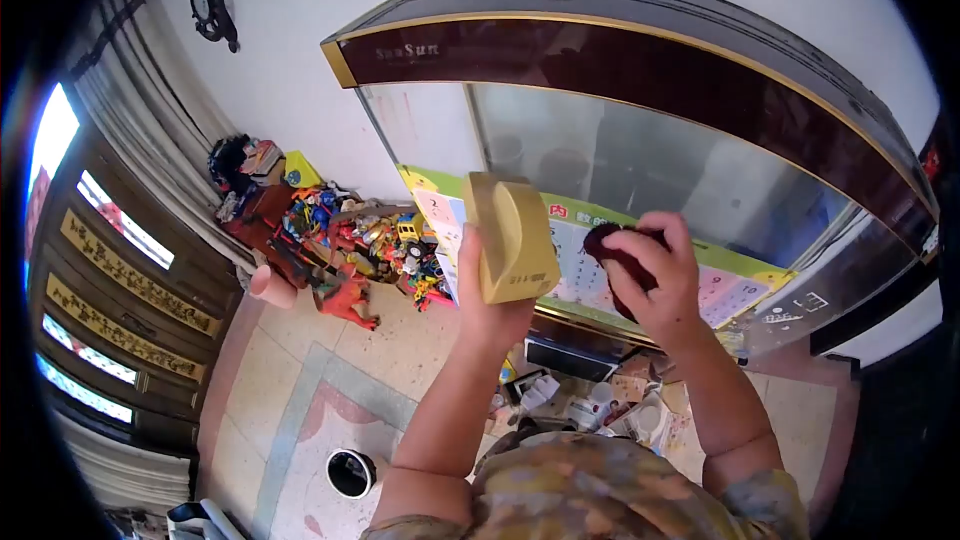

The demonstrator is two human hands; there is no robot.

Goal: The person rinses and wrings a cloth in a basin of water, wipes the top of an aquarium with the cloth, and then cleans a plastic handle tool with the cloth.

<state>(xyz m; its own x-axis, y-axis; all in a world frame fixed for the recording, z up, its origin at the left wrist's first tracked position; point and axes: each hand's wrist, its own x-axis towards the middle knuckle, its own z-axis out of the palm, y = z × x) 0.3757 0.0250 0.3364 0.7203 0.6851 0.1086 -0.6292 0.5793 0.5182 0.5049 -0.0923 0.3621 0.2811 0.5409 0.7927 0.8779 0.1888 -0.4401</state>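
My left hand (490,315) is wrapped round the lower side of a gold box (515,240), which has a curved front and small dark print near its bottom edge. To the right of the box, my right hand (660,285) grips a dark red object (603,242) with its fingers bent over it; part of that object is hidden by the hand. Both hands are in front of a glass-fronted cabinet (600,60) with a dark red, gold-edged top. A green-bordered calendar sheet (740,285) lies behind the hands, across the cabinet's lower part.
Many toys (370,230) are heaped at the left by the wall, near a pink bin (272,287) and a red dinosaur figure (348,298). A white round container (352,473) stands on the floor. Cups and papers (610,408) lie below the cabinet.
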